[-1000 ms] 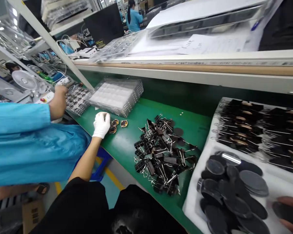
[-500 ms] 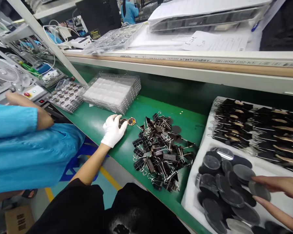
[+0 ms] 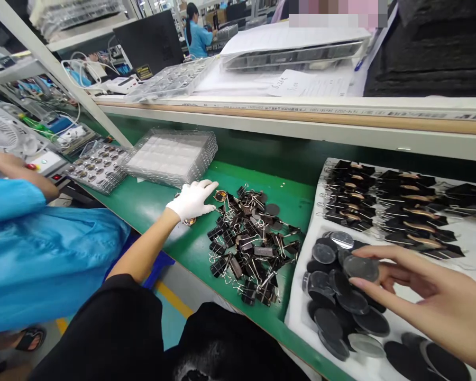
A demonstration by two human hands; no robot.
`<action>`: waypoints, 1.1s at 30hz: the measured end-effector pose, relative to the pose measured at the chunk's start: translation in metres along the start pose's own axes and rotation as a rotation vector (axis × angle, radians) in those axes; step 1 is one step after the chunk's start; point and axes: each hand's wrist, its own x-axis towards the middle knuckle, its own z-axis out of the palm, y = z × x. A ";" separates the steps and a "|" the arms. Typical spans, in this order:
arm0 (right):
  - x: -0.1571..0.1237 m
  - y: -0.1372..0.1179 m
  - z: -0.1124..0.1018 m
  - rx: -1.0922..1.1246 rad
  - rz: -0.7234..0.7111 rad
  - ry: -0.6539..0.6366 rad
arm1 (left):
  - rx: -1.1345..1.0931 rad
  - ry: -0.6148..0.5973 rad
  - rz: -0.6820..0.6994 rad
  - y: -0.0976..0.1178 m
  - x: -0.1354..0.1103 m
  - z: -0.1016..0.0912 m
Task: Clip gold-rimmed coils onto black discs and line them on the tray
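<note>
My right hand (image 3: 432, 296), which is bare, has its thumb and forefinger clamped on one grey disc (image 3: 362, 269). I take the heap of black binder clips (image 3: 254, 243) as the centre of the clock, so this disc is at 3 o'clock. It is above the pile of dark discs (image 3: 333, 296) at 4 o'clock, and I cannot tell if it touches them. The pile lies in a white foam tray (image 3: 299, 317), where further clips (image 3: 353, 190) stand in rows at about 2 o'clock.

My left hand (image 3: 194, 201), in a white glove, is at 10 o'clock with its fingers slightly apart. It partly covers one gold-rimmed piece (image 3: 189, 221) on the green counter (image 3: 190, 254); whether it grips this piece, I cannot tell. Another round piece (image 3: 220, 196) lies at 11 o'clock, near the fingertips. Further out, between 10 and 11 o'clock, I see stacked clear trays (image 3: 170, 156).
</note>
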 end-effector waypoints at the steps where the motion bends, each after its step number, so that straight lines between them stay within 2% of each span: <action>1: 0.000 0.000 0.001 0.020 -0.011 -0.079 | -0.031 -0.018 0.071 -0.001 0.006 -0.001; 3: -0.001 0.000 0.002 0.052 -0.040 -0.187 | -0.109 -0.059 0.191 -0.003 0.019 -0.002; 5: -0.001 0.000 0.003 0.062 -0.054 -0.188 | -0.173 -0.082 0.235 -0.004 0.033 -0.002; 10: -0.002 0.000 0.005 0.145 0.056 -0.140 | -0.262 -0.060 0.163 0.000 0.046 0.001; 15: 0.001 -0.004 0.004 0.249 0.142 -0.086 | -0.423 0.032 0.074 0.008 0.038 0.004; 18: 0.002 -0.009 0.004 0.269 0.119 -0.093 | -0.591 0.101 0.024 0.020 0.032 -0.007; 20: 0.003 -0.014 0.008 0.312 0.104 -0.086 | -0.882 0.124 0.045 0.034 0.028 -0.023; 22: 0.003 -0.021 0.013 0.383 0.092 -0.072 | -1.255 0.060 0.098 0.055 0.025 -0.042; 24: 0.004 -0.029 0.018 0.458 0.074 -0.065 | -1.525 -0.097 0.142 0.080 0.023 -0.062; 26: 0.005 -0.036 0.023 0.520 0.039 -0.046 | -1.657 -0.268 0.176 0.106 0.022 -0.077; 28: 0.007 -0.041 0.026 0.578 0.018 0.001 | -1.690 -0.386 0.236 0.131 0.023 -0.085; 30: 0.009 -0.044 0.026 0.639 0.002 0.083 | -1.626 -0.408 0.337 0.152 0.025 -0.086; 33: 0.010 -0.045 0.026 0.701 -0.005 0.190 | -1.357 -0.248 0.483 0.173 0.026 -0.080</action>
